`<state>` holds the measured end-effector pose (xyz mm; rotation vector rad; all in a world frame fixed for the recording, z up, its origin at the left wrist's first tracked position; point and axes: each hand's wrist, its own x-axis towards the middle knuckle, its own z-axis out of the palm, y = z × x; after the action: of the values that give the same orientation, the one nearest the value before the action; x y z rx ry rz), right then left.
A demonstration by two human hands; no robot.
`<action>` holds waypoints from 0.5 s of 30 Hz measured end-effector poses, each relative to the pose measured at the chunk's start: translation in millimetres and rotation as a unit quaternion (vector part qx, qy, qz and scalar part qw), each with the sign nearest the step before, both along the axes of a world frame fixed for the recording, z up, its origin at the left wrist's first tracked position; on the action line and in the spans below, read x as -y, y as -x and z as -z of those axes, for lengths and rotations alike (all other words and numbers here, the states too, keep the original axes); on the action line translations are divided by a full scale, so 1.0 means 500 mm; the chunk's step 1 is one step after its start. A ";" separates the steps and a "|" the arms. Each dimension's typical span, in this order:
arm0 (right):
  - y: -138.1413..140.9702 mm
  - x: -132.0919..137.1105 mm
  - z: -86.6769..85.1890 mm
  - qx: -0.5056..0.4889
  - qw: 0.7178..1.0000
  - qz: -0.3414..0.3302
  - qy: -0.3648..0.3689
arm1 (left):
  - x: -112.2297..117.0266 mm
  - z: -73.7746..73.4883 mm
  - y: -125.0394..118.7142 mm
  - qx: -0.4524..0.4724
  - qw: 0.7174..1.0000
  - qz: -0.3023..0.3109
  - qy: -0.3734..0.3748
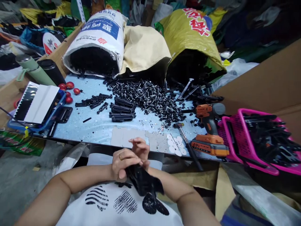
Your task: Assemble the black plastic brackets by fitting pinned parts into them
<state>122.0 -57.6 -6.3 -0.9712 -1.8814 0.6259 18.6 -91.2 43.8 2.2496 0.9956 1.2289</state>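
**Near the chest, a black piece [144, 183] half hidden**

The limp, matte black piece is clamped under the curled left hand [123, 164], and its upper end is covered. The right hand [141, 150] is pressed just behind; its grip cannot be told. Small shiny fasteners [150, 97] are heaped on the far desk [101, 125].

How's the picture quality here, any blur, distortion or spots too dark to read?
Head view: the pale blue table top bows at its edge, a wide-lens warp; light is soft, with little glare; the left hand and right hand look slightly blurred; the black floppy piece they handle and the mouth of the white woven sack sink into featureless black.
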 end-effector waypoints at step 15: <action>-0.072 -0.598 -0.041 0.174 0.975 0.083 -0.111 | -0.296 0.104 0.098 -0.387 0.904 -0.169 -0.064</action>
<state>157.8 241.5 14.0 -1.1297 -2.0918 0.1447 -30.4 56.9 -8.4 2.8222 1.6773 0.4707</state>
